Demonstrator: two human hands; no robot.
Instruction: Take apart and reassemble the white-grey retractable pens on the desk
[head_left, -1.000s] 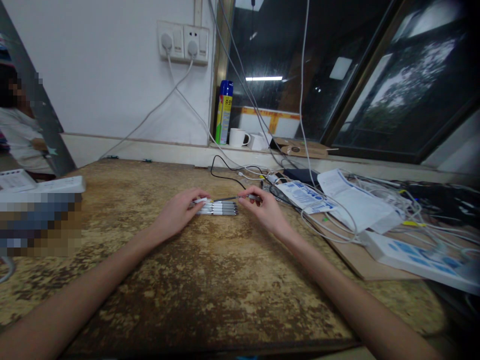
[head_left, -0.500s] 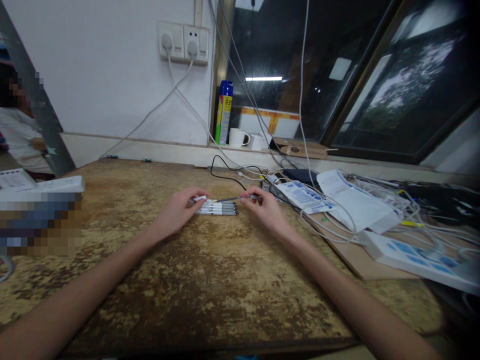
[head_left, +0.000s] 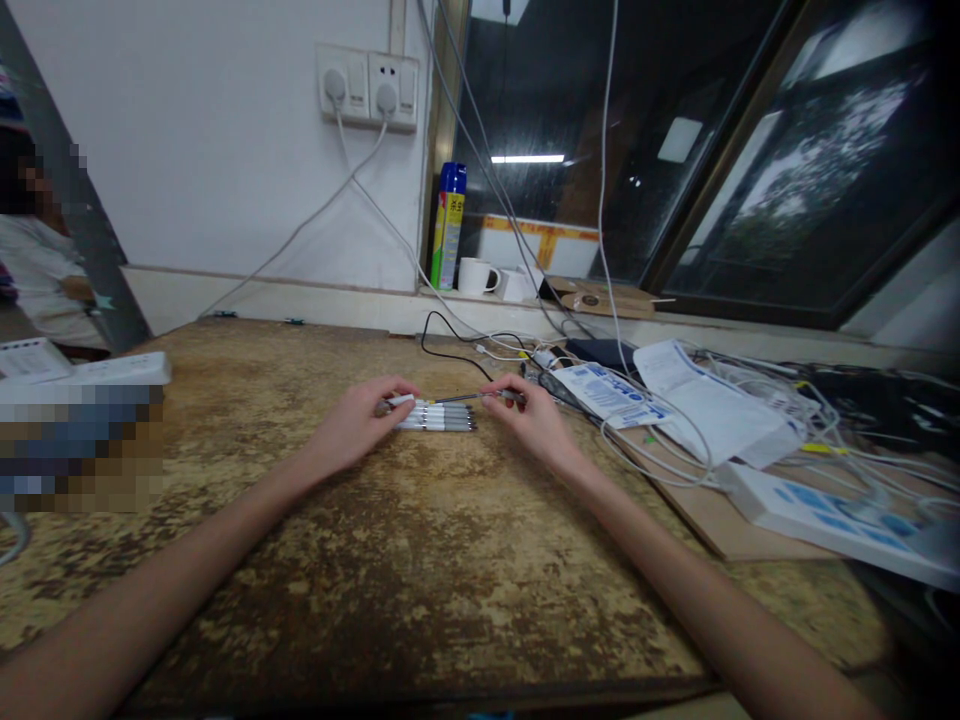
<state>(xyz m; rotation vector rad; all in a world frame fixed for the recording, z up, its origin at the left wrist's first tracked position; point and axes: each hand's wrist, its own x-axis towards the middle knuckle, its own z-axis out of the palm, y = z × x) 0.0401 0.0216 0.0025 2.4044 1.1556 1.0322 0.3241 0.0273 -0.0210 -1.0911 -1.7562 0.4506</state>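
My left hand [head_left: 364, 412] is closed in a pinch on a white pen barrel [head_left: 403, 399]. Thumb and fingers of my right hand [head_left: 536, 418] close round a grey pen part [head_left: 513, 396]. A thin dark pen refill [head_left: 456, 399] runs between the two hands, its left end near the white barrel; whether it enters the barrel is too small to tell. Just below it, several white and grey pens [head_left: 442, 418] lie side by side on the worn wooden table [head_left: 420, 570]. My left fingers cover part of their left ends.
On the right lie papers [head_left: 712, 405], tangled cables and a white power strip [head_left: 832, 520] on a brown board. A spray can [head_left: 450, 228] and a white mug [head_left: 477, 275] stand on the window ledge. Behind the table's left side, a person [head_left: 45, 260] is partly visible.
My left hand and the white barrel have shifted very slightly, and the refill lies a little more level. My right hand stays almost in place. The row of pens has not moved.
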